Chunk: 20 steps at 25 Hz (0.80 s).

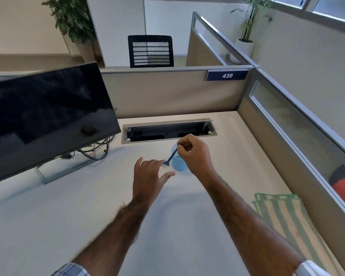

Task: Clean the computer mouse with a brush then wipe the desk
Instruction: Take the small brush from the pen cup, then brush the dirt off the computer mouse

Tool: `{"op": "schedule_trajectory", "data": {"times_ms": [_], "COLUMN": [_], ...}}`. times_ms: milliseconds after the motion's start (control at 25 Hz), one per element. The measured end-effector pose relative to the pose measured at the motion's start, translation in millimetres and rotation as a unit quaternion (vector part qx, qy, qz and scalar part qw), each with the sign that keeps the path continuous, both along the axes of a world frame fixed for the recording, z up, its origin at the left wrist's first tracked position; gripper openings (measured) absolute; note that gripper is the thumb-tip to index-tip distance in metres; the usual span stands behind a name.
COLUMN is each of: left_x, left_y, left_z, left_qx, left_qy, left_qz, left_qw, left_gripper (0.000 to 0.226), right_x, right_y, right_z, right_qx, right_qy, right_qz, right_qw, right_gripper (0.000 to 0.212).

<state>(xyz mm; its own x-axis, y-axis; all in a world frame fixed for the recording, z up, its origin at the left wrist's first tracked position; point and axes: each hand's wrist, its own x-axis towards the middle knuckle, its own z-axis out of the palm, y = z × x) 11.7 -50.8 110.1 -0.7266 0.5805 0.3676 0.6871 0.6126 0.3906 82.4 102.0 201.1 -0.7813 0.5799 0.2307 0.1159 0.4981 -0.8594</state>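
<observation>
Blue brush (172, 155), pinched by its handle end in the right hand (195, 154), slanted bristles-down near the desk's (48, 216) back edge, probably ready for sweeping; the left hand (149, 176) lay spread wide, holding nothing visible.

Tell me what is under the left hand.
Only white desk shows around the left hand, and the blue brush tip sits at its fingertips. Whatever lies beneath the palm itself is covered.

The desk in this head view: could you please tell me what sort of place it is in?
Most likely an office cubicle: a monitor stands on the desk, low partition walls carry a plate numbered 439, and a mesh office chair sits beyond.
</observation>
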Motion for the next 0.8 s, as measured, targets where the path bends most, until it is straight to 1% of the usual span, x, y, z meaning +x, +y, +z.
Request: {"op": "schedule_trajectory", "data": {"times_ms": [120, 240, 400, 560, 800], "left_x": [12, 19, 27, 34, 39], "left_y": [-18, -38, -65, -95, -138], "left_z": [-3, -6, -3, -1, 5], "left_qx": [0.003, 0.008, 0.015, -0.004, -0.008], "left_qy": [0.003, 0.003, 0.016, 0.021, 0.015], "left_qz": [0.03, 0.059, 0.066, 0.077, 0.068], "left_qw": [1.0, 0.998, 0.998, 0.997, 0.998], "left_gripper": [0.039, 0.034, 0.025, 0.024, 0.022], "right_x": [4, 7, 8, 10, 20], "right_y": [-25, -43, -70, -99, -145], "right_z": [-6, -11, -11, -12, -15], "right_qx": [-0.011, -0.017, -0.019, -0.053, -0.064], "right_qy": [-0.004, -0.016, -0.028, -0.032, -0.086], "right_qz": [0.014, 0.016, 0.025, 0.047, 0.066], "right_qw": [1.0, 1.0, 0.999, 0.997, 0.992], "right_gripper": [0.014, 0.011, 0.013, 0.01, 0.011]}}
